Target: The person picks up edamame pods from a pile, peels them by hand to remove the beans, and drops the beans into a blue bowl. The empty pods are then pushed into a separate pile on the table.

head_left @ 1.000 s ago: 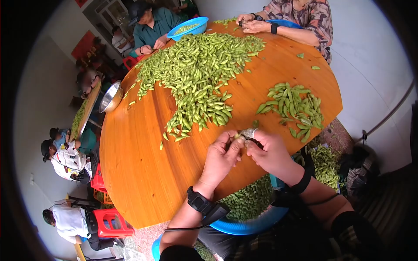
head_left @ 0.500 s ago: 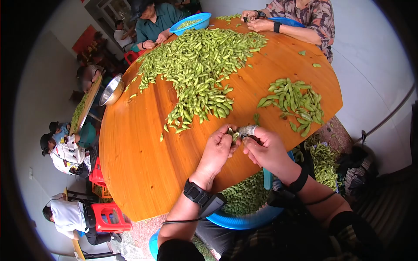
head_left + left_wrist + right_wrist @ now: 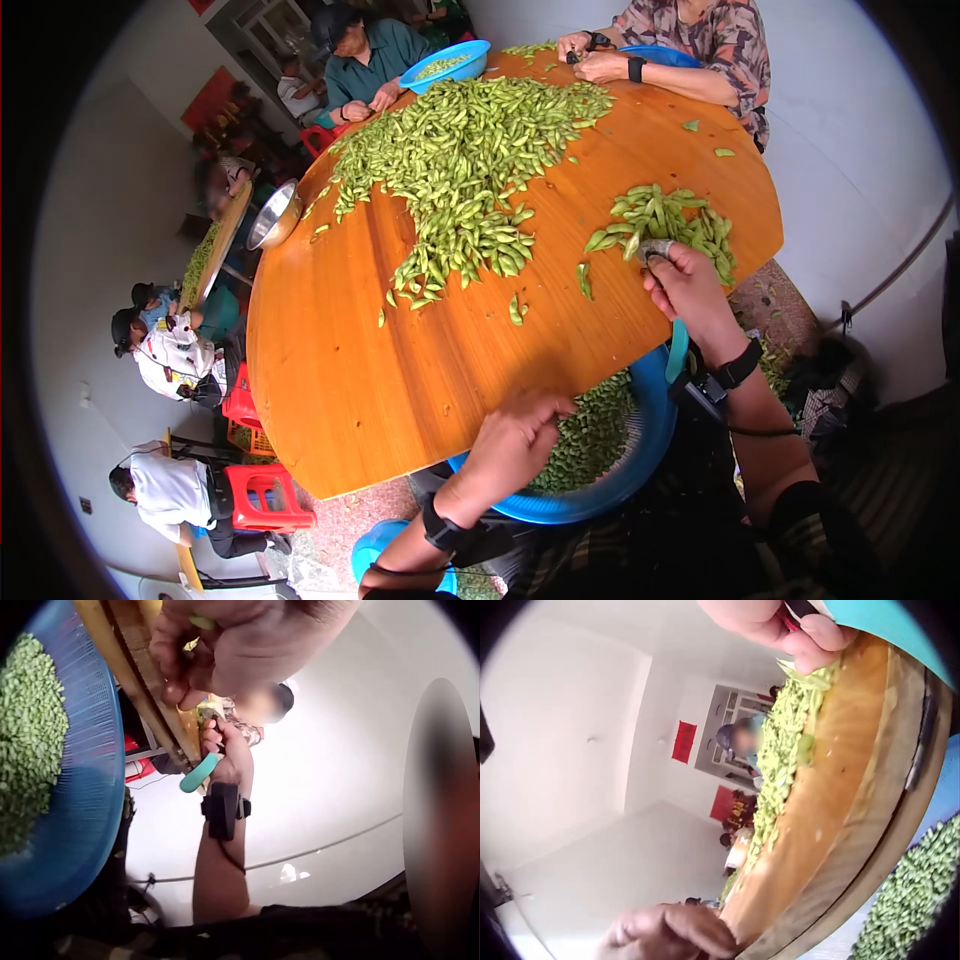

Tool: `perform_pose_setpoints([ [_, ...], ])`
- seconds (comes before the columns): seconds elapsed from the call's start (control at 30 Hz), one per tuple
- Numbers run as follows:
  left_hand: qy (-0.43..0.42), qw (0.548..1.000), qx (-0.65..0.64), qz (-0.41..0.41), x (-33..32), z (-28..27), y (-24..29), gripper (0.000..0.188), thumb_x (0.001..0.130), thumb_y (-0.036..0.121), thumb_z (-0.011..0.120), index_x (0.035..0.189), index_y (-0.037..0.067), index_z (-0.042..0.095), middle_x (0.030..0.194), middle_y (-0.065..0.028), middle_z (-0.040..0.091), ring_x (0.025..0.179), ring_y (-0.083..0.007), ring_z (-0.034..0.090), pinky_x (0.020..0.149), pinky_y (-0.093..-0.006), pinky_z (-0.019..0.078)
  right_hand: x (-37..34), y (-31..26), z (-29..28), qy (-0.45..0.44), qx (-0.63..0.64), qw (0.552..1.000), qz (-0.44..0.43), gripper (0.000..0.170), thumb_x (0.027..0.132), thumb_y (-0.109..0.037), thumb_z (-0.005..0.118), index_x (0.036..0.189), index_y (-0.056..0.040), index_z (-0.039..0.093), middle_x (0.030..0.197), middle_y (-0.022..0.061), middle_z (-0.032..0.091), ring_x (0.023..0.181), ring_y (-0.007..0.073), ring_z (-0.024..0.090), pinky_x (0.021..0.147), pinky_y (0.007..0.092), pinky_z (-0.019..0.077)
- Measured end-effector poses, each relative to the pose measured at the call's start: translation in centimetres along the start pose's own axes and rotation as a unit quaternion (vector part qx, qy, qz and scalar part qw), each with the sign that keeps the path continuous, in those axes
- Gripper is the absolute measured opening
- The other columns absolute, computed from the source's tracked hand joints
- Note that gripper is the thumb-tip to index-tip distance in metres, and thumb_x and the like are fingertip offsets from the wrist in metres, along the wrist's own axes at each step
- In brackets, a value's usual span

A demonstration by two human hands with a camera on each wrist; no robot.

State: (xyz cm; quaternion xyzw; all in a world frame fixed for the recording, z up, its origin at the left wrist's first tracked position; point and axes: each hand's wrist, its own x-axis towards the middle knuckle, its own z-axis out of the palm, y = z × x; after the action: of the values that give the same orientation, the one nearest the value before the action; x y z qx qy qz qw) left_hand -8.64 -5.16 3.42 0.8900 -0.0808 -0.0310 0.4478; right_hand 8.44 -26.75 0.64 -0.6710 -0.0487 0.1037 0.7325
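My left hand (image 3: 510, 440) hangs at the table's near edge, partly over a blue basin (image 3: 655, 440) of shelled green beans (image 3: 585, 440). In the left wrist view, its curled fingers hold a green bean (image 3: 201, 622). My right hand (image 3: 690, 295) reaches over the smaller heap of bean pods (image 3: 670, 215), its fingertips right at a pod. It also grips a tool with a teal handle (image 3: 678, 350); the working end is hidden. A pale covering (image 3: 655, 248) wraps one of its fingers. A loose pod (image 3: 517, 310) lies on the tabletop between the hands and the large heap.
A large heap of pods (image 3: 470, 130) spreads over the wooden table (image 3: 340, 390). Two people sit across it, near a blue bowl (image 3: 440, 70). A metal bowl (image 3: 275, 215) stands at the left edge. Red stools (image 3: 265, 495) and a smaller blue tub (image 3: 375, 545) are on the floor.
My hands were together over the table at a pod. They have parted: the left down toward the basin, the right out to the small heap with its tool. A pod now lies mid-table.
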Motion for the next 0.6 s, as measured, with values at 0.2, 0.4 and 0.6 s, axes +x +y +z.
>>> perform_pose_setpoints([
  [0.2,0.099,0.979,0.161,0.071,2.2,-1.1,0.9,0.015,0.083,-0.001,0.058,0.095,0.002,0.065,0.091,-0.0137,0.065,0.075,-0.0297,0.062,0.069,-0.0342,0.0501,0.2,0.3,-0.5,-0.028,-0.048,0.998,-0.015,0.014,0.095,-0.009,0.049,0.098,-0.0002,0.059,0.070,0.0018,0.057,0.047,0.0056,0.048,0.038,0.0225,0.0350],
  [0.4,0.232,0.938,0.252,-0.041,9.3,-2.5,-4.6,0.010,0.085,0.010,0.062,0.089,0.001,0.062,0.088,-0.0182,0.062,0.076,-0.0392,0.063,0.068,-0.0455,0.0511,-0.4,-0.5,-0.3,-0.022,-0.051,0.998,0.002,0.015,0.097,-0.009,0.046,0.087,-0.0036,0.055,0.068,0.0004,0.056,0.046,0.0052,0.047,0.039,0.0220,0.0357],
  [0.6,0.213,0.959,0.183,-0.046,8.4,-1.7,-3.4,0.014,0.085,0.010,0.069,0.090,-0.001,0.061,0.078,-0.0118,0.065,0.065,-0.0169,0.063,0.057,-0.0300,0.0496,-0.3,0.1,-0.4,-0.057,-0.074,0.995,-0.020,0.016,0.097,-0.009,0.046,0.106,-0.0035,0.058,0.072,0.0011,0.058,0.049,0.0045,0.050,0.043,0.0205,0.0392],
])
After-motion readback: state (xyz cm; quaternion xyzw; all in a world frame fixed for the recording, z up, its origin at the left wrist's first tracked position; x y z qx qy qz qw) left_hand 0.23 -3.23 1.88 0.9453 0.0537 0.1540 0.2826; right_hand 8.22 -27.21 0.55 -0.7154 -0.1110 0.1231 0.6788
